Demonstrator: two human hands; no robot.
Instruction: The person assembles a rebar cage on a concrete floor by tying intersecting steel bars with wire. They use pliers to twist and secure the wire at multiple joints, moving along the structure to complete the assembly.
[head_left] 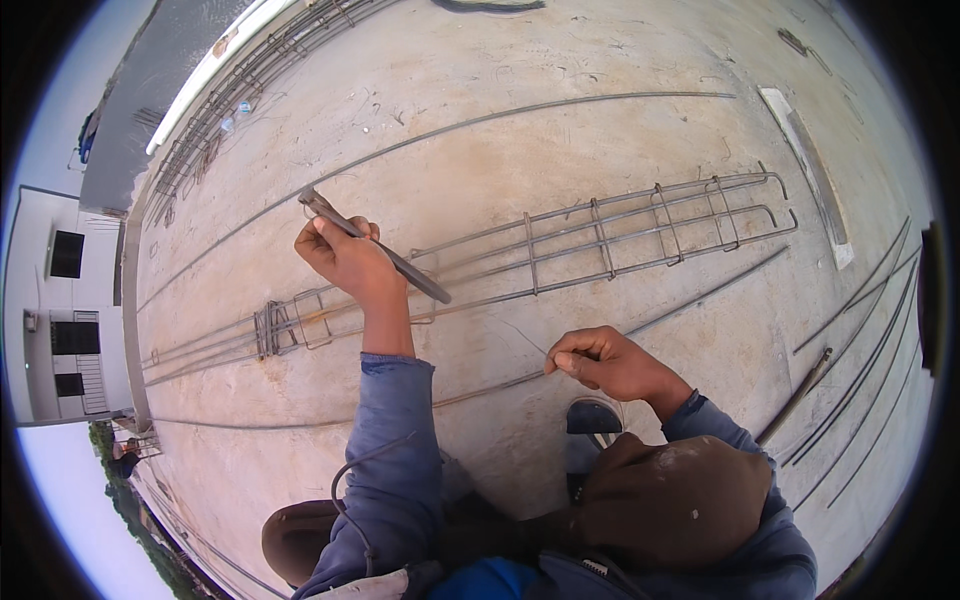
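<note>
While the left hand is gripping a slim metal tying tool, fingers wrapped fully around its shaft, it is hovering over the near end of the rebar cage, which is lying along the concrete floor. Just left of that hand, loose stirrups are bunching together on the bars. Moving right, the right hand is pinching closed on what looks like a thin wire, barely visible. By my read, tying is under way; seating a stirrup and wrapping wire around a crossing would call for both hands meeting at the bars. Further right, ribbed grey rods are lying loose, dull and dusty against pale, scuffed concrete.
</note>
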